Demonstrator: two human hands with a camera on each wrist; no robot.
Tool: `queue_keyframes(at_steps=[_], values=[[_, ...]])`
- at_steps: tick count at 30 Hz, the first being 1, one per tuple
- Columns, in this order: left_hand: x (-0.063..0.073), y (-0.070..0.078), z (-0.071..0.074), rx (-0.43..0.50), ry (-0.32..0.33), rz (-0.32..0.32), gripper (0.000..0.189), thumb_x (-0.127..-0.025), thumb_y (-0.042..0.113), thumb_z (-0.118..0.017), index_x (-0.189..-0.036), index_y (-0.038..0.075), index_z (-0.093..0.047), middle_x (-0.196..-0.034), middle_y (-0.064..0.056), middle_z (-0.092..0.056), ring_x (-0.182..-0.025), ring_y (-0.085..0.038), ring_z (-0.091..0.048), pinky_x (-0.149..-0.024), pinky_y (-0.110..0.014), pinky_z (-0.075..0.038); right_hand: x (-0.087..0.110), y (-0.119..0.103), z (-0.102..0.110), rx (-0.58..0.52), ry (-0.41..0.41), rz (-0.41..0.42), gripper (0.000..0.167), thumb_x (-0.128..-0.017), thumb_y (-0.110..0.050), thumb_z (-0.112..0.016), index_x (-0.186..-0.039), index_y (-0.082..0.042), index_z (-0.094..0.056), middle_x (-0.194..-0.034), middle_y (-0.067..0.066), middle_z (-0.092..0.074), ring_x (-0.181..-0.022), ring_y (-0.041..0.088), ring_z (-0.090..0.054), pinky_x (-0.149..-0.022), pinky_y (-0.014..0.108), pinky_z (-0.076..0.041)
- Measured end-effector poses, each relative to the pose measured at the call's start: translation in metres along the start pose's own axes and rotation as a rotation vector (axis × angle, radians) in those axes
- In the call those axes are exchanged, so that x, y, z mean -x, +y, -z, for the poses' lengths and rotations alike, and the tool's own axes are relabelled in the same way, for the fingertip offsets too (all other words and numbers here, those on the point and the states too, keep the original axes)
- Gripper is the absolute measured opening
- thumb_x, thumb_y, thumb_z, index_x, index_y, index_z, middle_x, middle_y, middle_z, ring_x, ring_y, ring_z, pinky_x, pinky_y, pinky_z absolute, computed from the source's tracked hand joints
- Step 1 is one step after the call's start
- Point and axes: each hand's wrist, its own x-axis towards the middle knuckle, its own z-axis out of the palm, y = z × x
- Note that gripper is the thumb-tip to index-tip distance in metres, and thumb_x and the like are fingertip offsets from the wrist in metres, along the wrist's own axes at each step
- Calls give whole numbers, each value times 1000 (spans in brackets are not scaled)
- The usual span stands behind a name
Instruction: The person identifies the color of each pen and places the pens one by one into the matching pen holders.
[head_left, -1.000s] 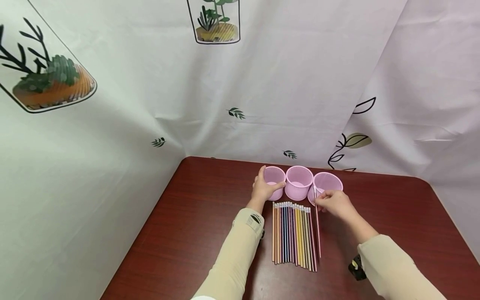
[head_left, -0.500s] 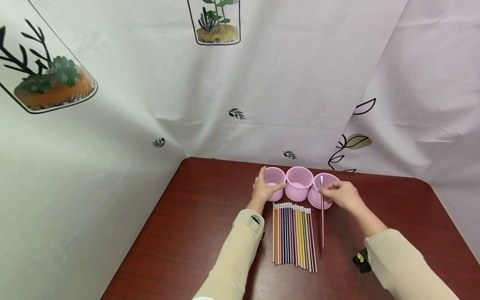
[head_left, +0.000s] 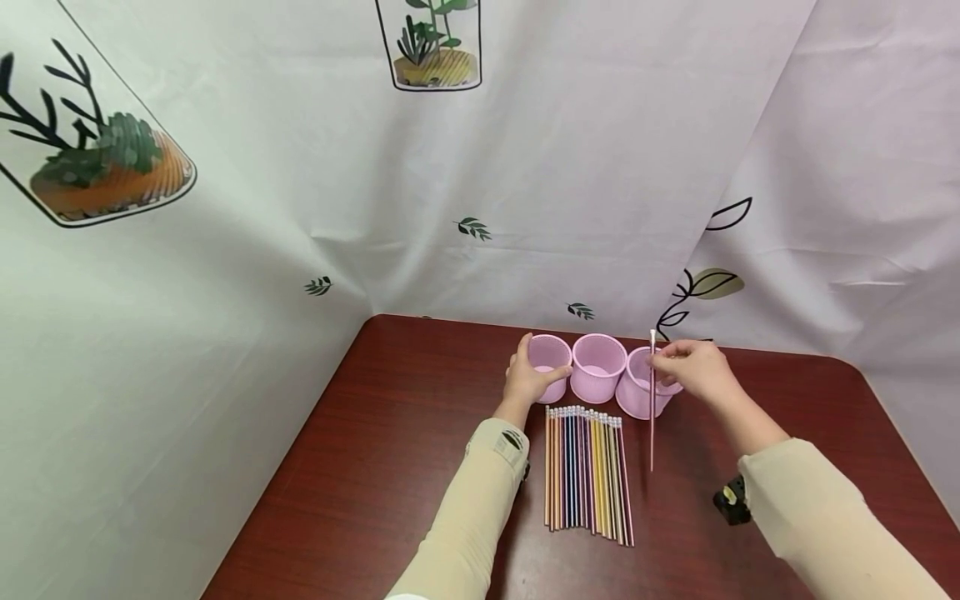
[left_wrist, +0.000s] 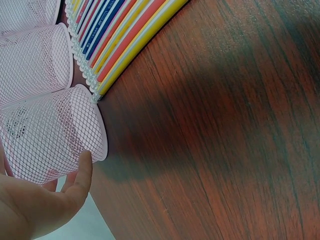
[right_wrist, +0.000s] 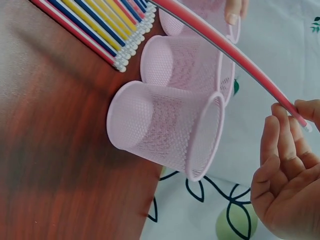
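Observation:
My left hand [head_left: 527,377] grips the left pink mesh pencil cup [head_left: 557,390], its thumb over the near rim and its fingers along the left side. Between thumb and fingertips my right hand [head_left: 699,368] pinches a red-and-silver pencil [right_wrist: 225,46] close to its white eraser end. That pencil is raised off the table in front of the right mesh cup [right_wrist: 165,127], eraser end up. The middle cup [head_left: 596,385] stands between the other two. A row of pencils [head_left: 585,475] in several colours lies side by side before the cups, erasers toward them.
The dark red-brown wooden table [head_left: 390,433] ends just behind the cups. A white printed cloth [head_left: 600,167] hangs behind it and along the left side. A black wrist camera [head_left: 731,502] sits below the right sleeve.
My right hand has lifted the pencil up and to the right, from beside the row to in front of the right cup. The left hand stays on the left cup.

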Motion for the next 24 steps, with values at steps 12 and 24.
queue_keyframes(at_steps=[12,24], values=[[0,-1,0,-11,3,-3,99,-62,45,-83,-144,28,-29,-133,-15,-44,-120,-36,-40,-91,-50,-40,-1,-10,13,-42,13,-14,36,-86,-27,-64,-96,8,-61,-70,-1,-67,-62,13,-64,-60,24,-45],[0,0,0,-10,13,-6,99,-62,46,-83,-143,29,-30,-131,-16,-45,-119,-36,-42,-88,-50,-41,-5,-15,26,-175,61,-33,29,-87,-25,-63,-91,3,-56,-59,-14,-61,-55,5,-62,-51,21,-46]])
